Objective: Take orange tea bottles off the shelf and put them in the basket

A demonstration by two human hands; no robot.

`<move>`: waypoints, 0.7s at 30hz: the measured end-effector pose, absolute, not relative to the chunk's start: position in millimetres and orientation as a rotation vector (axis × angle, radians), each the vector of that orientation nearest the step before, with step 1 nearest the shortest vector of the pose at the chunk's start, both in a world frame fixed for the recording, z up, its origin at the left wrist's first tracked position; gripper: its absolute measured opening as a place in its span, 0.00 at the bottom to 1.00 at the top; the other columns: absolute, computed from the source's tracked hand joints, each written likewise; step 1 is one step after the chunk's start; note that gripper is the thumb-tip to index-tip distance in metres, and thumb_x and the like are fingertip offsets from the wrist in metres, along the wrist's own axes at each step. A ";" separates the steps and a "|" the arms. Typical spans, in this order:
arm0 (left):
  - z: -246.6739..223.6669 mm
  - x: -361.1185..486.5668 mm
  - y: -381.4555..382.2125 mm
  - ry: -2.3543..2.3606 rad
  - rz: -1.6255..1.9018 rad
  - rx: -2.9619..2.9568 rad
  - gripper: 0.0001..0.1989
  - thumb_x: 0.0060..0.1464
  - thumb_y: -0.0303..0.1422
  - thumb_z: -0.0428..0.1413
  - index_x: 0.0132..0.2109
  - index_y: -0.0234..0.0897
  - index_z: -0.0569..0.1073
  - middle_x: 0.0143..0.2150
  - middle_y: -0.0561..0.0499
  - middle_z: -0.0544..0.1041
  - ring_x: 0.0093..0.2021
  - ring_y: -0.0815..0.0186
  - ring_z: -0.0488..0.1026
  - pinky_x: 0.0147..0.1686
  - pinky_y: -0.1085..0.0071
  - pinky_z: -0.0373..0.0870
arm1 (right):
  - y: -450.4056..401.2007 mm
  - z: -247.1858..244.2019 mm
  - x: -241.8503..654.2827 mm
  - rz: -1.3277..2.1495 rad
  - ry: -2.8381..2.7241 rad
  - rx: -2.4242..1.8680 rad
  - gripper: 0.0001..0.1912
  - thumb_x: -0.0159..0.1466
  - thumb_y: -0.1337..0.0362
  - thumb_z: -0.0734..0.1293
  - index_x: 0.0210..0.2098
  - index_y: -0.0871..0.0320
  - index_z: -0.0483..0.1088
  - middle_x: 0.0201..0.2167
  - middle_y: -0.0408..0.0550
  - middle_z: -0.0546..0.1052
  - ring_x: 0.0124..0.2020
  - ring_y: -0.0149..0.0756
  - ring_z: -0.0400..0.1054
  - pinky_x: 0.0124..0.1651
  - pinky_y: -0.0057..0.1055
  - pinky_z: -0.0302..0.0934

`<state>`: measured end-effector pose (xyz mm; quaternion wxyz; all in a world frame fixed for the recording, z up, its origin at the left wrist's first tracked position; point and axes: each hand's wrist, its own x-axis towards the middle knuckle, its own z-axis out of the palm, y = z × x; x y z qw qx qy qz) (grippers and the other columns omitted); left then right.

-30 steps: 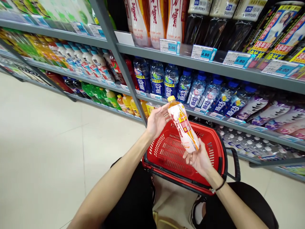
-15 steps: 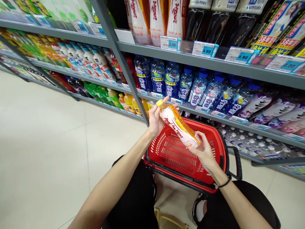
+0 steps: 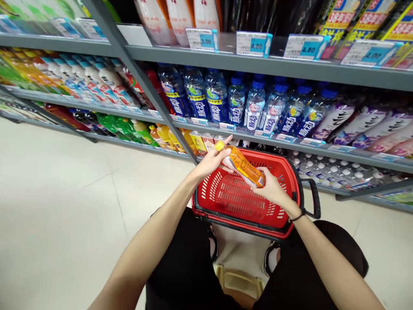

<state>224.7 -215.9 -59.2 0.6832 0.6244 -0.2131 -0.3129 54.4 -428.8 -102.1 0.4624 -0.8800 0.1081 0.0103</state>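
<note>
An orange drink bottle (image 3: 243, 165) with a yellow cap and a white-and-orange label lies tilted between my two hands. My left hand (image 3: 213, 162) is closed round its neck end, thumb across the top below the cap. At the base, my right hand (image 3: 269, 186) grips the bottle from the right, with a dark band on that wrist. The printed orange side faces up, and the white side is mostly turned away. Right under the bottle is a red shopping basket (image 3: 238, 202) with slotted walls and a black handle at its right.
Store shelves (image 3: 206, 54) run across the front, holding rows of blue-capped bottles (image 3: 237, 101) and price tags. Clear water bottles (image 3: 329, 172) fill the bottom shelf at right. Below me are my knees and a yellowish stool (image 3: 240, 282). Pale floor tiles (image 3: 64, 206) extend to the left.
The bottle has been rolled in my hands, so its orange printed side now faces up instead of the white one. My left thumb has come over the neck. The view has shifted slightly.
</note>
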 end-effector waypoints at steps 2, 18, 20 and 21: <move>-73.5 219.5 -228.1 -0.340 -0.705 1.514 0.36 0.62 0.52 0.60 0.72 0.46 0.66 0.59 0.42 0.79 0.41 0.56 0.84 0.37 0.56 0.87 | -433.0 -95.6 56.3 0.276 0.211 -2.381 0.32 0.64 0.63 0.73 0.64 0.57 0.60 0.56 0.57 0.79 0.54 0.47 0.77 0.53 0.37 0.69; -263.2 253.1 -293.2 -0.098 -0.642 2.571 0.19 0.67 0.45 0.60 0.50 0.32 0.77 0.49 0.43 0.81 0.53 0.56 0.79 0.57 0.52 0.75 | -464.9 -55.7 49.9 0.898 0.224 -2.638 0.18 0.73 0.65 0.64 0.57 0.69 0.77 0.56 0.69 0.80 0.58 0.53 0.77 0.57 0.40 0.70; -281.1 255.4 -292.5 -0.058 -0.633 2.613 0.20 0.68 0.46 0.59 0.55 0.32 0.76 0.52 0.43 0.80 0.54 0.57 0.78 0.57 0.52 0.76 | -470.7 -54.0 47.7 0.900 0.229 -2.633 0.17 0.73 0.66 0.64 0.56 0.69 0.77 0.55 0.67 0.81 0.58 0.52 0.77 0.57 0.39 0.71; -288.9 256.4 -292.1 -0.048 -0.634 2.626 0.21 0.68 0.45 0.59 0.57 0.33 0.76 0.53 0.42 0.79 0.54 0.56 0.78 0.57 0.52 0.76 | -473.5 -54.2 46.4 0.901 0.238 -2.632 0.17 0.73 0.67 0.64 0.56 0.69 0.78 0.55 0.67 0.81 0.57 0.52 0.77 0.57 0.39 0.71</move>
